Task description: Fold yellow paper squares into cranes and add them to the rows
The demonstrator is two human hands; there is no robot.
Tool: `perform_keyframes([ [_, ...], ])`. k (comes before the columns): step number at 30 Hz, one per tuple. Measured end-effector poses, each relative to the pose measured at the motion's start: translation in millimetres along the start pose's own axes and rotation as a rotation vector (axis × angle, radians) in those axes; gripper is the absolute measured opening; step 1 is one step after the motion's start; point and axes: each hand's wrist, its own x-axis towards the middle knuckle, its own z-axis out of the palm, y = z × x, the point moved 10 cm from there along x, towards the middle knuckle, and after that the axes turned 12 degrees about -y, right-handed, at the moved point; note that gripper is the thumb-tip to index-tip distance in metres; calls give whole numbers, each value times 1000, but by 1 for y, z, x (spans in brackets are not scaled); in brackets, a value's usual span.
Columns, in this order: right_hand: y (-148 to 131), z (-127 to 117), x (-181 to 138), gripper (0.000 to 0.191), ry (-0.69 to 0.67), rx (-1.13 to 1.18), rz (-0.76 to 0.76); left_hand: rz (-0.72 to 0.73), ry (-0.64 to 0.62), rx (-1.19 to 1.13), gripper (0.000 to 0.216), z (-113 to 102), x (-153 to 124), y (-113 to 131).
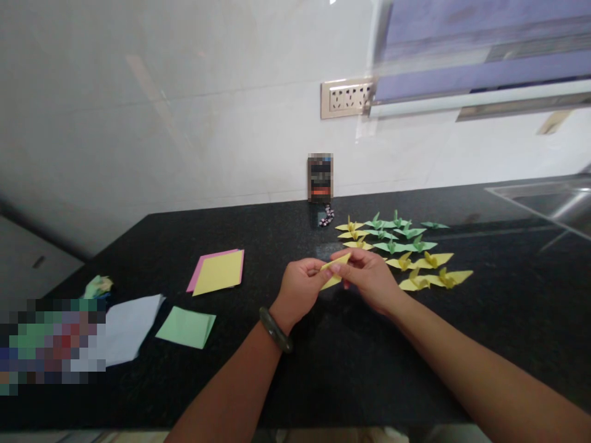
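Between my two hands is a small folded piece of yellow paper, held above the dark counter. My left hand, with a dark bangle on its wrist, pinches the paper's left side. Thumb and fingers of my right hand close on its right side, the thumb lying across the front. Just behind and to the right of my hands stand rows of folded paper cranes: yellow cranes, green cranes and larger-looking yellow cranes nearer me. My right hand partly hides some of them.
Left of my hands lie yellow sheets over pink paper, a green sheet and white paper. A blurred-out phone-like object leans on the wall with a beaded strap. A sink edge is at right, a socket above.
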Motion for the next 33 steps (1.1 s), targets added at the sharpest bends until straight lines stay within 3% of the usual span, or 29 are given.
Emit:
perform_keyframes([
  [5, 1, 0, 0, 27, -3, -45, -25, 22, 12, 20, 21, 1, -2, 4],
  [11, 17, -1, 5, 43, -31, 188, 93, -31, 39, -91, 20, 0, -3, -2],
  [16, 11, 5, 4, 32, -83, -61, 96, -1, 152, -149, 18, -13, -4, -2],
  [21, 5, 6, 2, 28, -90, -202, 21, -18, 114, -215, 24, -9, -1, -11],
  [25, 1, 5, 1, 29, -80, -242, 0, -12, 145, -141, 23, -12, -3, -9],
  [30, 2, 19, 1, 30, -168, -196, 20, 18, 192, -64, 19, -17, -6, -2],
  [33, -1, 15, 0, 31, -127, -168, -6, 26, 190, -34, 18, -16, -6, 1],
])
